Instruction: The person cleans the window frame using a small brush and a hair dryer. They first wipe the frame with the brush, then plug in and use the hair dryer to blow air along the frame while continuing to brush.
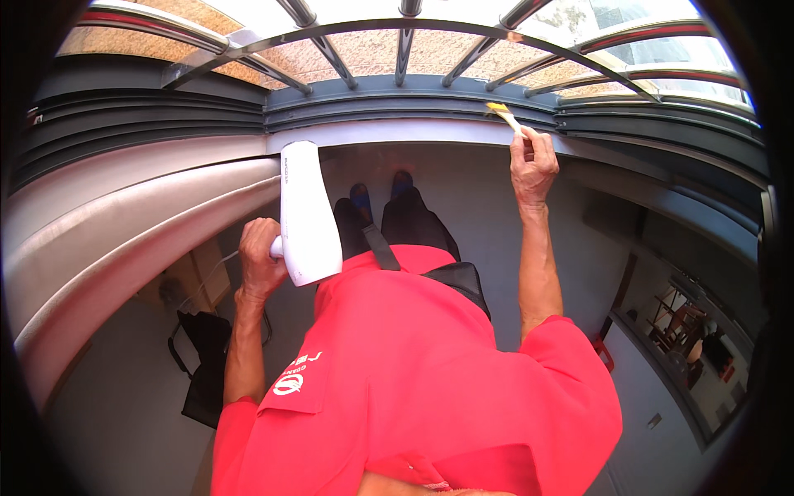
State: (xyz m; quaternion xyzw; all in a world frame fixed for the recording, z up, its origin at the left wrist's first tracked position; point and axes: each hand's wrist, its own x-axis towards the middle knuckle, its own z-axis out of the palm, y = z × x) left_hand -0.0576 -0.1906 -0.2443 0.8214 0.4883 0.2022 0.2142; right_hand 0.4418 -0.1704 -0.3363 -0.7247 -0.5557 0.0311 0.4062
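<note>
My left hand (260, 258) is closed round the handle of a white hair dryer (308, 217). The dryer's narrow end points away from me, just short of the white window sill (397, 132). Pinched in the fingers of my right hand (535, 167) is a small brush (508, 119) with a pale handle and yellow bristles. Its bristle end lies over the dark grey window track (447, 108), right of the middle; whether it touches the track I cannot tell.
Shiny metal bars (404, 56) stand beyond the window frame. A pale curtain (141, 244) hangs along the left. A black bag (207, 368) is low at the left, and a dark-framed glass panel (695, 355) showing furniture is at the right.
</note>
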